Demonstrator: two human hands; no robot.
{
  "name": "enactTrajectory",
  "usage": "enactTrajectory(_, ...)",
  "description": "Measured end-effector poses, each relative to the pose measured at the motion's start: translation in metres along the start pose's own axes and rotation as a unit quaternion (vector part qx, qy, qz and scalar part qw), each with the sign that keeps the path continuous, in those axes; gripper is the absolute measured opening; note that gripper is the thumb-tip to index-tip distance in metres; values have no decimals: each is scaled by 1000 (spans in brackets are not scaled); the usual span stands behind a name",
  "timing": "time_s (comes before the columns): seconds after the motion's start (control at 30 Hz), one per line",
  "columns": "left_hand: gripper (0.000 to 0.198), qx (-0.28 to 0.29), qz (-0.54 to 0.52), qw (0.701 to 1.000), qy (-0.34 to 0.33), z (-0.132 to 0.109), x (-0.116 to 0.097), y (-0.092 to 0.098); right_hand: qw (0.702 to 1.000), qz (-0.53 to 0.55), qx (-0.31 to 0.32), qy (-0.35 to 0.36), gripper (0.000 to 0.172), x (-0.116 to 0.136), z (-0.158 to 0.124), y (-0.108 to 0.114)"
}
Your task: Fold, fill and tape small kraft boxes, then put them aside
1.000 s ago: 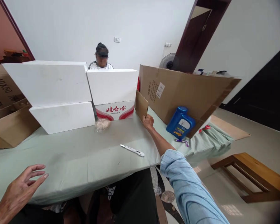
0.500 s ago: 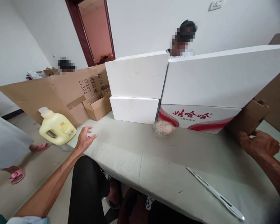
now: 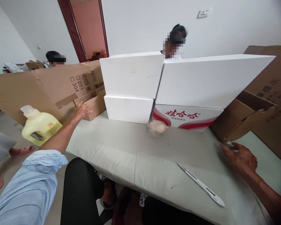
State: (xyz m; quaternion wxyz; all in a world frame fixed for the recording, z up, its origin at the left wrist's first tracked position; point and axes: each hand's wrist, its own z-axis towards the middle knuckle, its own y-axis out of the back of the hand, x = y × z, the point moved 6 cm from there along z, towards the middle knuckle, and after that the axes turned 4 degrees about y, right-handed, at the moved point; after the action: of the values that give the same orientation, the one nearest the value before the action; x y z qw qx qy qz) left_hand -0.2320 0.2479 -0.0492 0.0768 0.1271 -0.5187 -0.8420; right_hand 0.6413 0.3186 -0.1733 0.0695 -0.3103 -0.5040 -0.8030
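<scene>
My left hand [image 3: 81,111] reaches far left and rests against a small open cardboard box [image 3: 93,104] at the table's left end; its fingers look closed on the box's front wall. My right hand [image 3: 240,157] lies on the pale green table cover [image 3: 135,150] with fingers spread, holding nothing, just below another small cardboard box [image 3: 242,117]. A white utility knife [image 3: 201,185] lies on the cover left of that hand. A clear bag of tan bits [image 3: 156,127] sits in front of the white boxes.
Stacked white boxes [image 3: 133,76] and a red-printed carton [image 3: 186,116] wall off the table's back. Large cardboard sheets [image 3: 37,90] stand at left and right. A yellow jug [image 3: 38,126] stands at far left. People sit behind the boxes; someone's foot in a pink slipper [image 3: 20,151] shows at left.
My left hand has stretched out from the table edge to the small cardboard box at left. My right hand has let go of the right box flap and dropped flat onto the table.
</scene>
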Motion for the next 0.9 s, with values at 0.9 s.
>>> enactTrajectory(0.9,25,12,-34,998,44,-55,0,19,986,158,2,60,61,24,-109,27)
